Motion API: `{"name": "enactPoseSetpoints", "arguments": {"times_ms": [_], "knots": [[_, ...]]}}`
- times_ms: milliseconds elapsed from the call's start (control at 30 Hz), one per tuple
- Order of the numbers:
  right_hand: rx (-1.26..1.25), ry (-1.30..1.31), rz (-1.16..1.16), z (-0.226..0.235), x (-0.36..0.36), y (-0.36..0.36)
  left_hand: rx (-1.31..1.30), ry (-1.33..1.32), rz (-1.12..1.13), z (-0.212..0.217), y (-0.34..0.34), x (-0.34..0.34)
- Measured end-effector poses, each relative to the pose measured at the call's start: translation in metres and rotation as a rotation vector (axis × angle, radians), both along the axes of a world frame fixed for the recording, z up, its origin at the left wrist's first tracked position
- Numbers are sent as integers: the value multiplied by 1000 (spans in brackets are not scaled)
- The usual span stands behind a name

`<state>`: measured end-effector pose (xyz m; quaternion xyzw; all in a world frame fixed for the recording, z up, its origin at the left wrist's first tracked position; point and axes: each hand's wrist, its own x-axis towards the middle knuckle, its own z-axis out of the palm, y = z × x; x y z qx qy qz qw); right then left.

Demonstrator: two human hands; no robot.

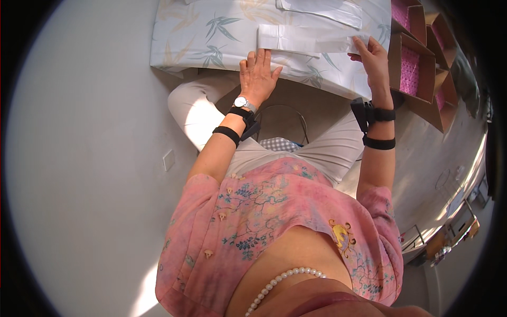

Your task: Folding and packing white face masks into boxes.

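A long, flat white strip (301, 39) lies across the near part of a table covered with a leaf-patterned cloth (206, 31). It looks thin and folded, with a thicker part at its left end; whether it is paper or fabric I cannot tell. My left hand (257, 76) rests palm down at the table's near edge, fingers stretched out, their tips at the strip's lower left edge. At the strip's right end, my right hand (374, 58) pinches it between thumb and fingers. Beyond it lies another white folded piece (327, 11).
Open brown cardboard boxes (426, 68) with pink bubbly lining (409, 66) stand right of the table. A pale wall (95, 132) with a small switch plate (168, 160) is on the left. Below the table edge, a checked cloth (282, 143) shows between my legs.
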<state>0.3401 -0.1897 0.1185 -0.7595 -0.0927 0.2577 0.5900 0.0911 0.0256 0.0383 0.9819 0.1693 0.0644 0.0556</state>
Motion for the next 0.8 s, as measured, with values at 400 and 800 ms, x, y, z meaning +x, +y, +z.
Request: {"name": "enactPoseSetpoints", "arguments": {"times_ms": [400, 800], "knots": [[-48, -10, -34, -36, 8, -12, 58, 59, -18, -4, -2, 1], [-81, -37, -54, -52, 5, -19, 36, 63, -25, 2, -4, 2]]}}
